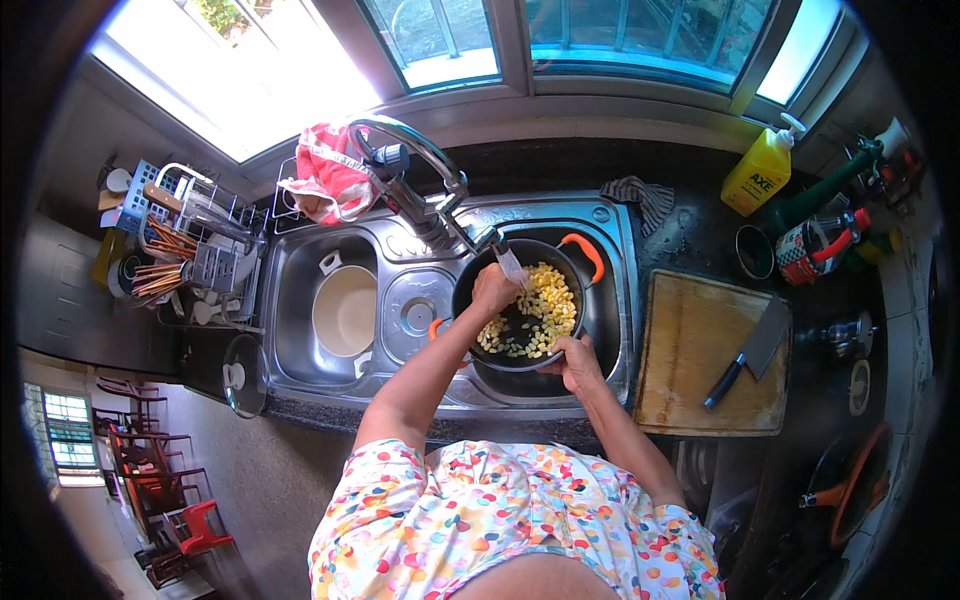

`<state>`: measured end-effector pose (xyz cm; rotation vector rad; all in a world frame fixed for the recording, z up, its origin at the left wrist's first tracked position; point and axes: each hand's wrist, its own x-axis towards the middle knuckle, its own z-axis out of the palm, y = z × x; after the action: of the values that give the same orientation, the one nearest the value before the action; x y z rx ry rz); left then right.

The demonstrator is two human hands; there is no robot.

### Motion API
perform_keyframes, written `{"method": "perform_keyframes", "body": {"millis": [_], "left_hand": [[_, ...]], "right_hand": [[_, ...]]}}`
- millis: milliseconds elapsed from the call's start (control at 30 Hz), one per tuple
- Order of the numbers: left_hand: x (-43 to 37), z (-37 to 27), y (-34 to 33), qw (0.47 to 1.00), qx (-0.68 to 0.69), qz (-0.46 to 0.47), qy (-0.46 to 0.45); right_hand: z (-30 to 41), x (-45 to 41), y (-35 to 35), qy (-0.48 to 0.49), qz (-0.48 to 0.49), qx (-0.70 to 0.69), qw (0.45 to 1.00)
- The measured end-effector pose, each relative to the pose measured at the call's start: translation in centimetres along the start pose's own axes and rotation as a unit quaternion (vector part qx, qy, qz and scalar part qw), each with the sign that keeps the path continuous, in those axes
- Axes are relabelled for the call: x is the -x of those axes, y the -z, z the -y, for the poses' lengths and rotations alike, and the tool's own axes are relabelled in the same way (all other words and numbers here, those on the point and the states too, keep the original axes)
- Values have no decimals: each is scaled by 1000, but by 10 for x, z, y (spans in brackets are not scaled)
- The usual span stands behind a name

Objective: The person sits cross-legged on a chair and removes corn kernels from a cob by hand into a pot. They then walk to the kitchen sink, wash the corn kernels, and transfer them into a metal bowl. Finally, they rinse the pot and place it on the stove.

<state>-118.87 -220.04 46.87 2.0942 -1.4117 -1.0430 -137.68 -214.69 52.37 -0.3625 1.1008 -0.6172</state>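
A dark pot (517, 367) with orange handles is held over the right basin of a steel sink (619, 225). Yellow corn kernels (553, 296) lie mostly along its right and lower sides. My right hand (577, 363) grips the pot's rim at the lower right, thumb on top. Inside the pot, near its upper left, is my left hand (494, 289), fingers bent and partly hidden. Beside that hand, water (513, 268) runs from the faucet (420, 214) into the pot. Whether the left fingers hold any kernels cannot be made out.
A cream pot (343, 311) sits in the left basin. At right, a cleaver (750, 352) lies on a wooden cutting board (675, 337). Behind it stand a yellow pump bottle (759, 171) and a striped cloth (642, 199). A dish rack (217, 247) and glass lid (245, 375) are at left.
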Motion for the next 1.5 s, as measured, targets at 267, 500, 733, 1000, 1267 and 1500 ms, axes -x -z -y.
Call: {"method": "perform_keyframes", "body": {"millis": [267, 500, 733, 1000, 1267, 1500], "left_hand": [[34, -35, -33, 926, -224, 107, -284], [55, -15, -20, 885, -267, 256, -282], [-7, -10, 12, 964, -148, 92, -199], [42, -5, -29, 954, -238, 145, -115], [56, -56, -56, 944, 228, 224, 76], [14, -46, -39, 914, 380, 110, 92]], "right_hand": [[1, -10, 7, -10, -9, 72, 997], [5, -3, 18, 13, -33, 17, 999], [17, 9, 11, 22, -30, 38, 999], [13, 4, 12, 50, -53, 10, 997], [3, -1, 21, 77, -47, 84, 992], [9, 6, 22, 35, -21, 43, 998]]}}
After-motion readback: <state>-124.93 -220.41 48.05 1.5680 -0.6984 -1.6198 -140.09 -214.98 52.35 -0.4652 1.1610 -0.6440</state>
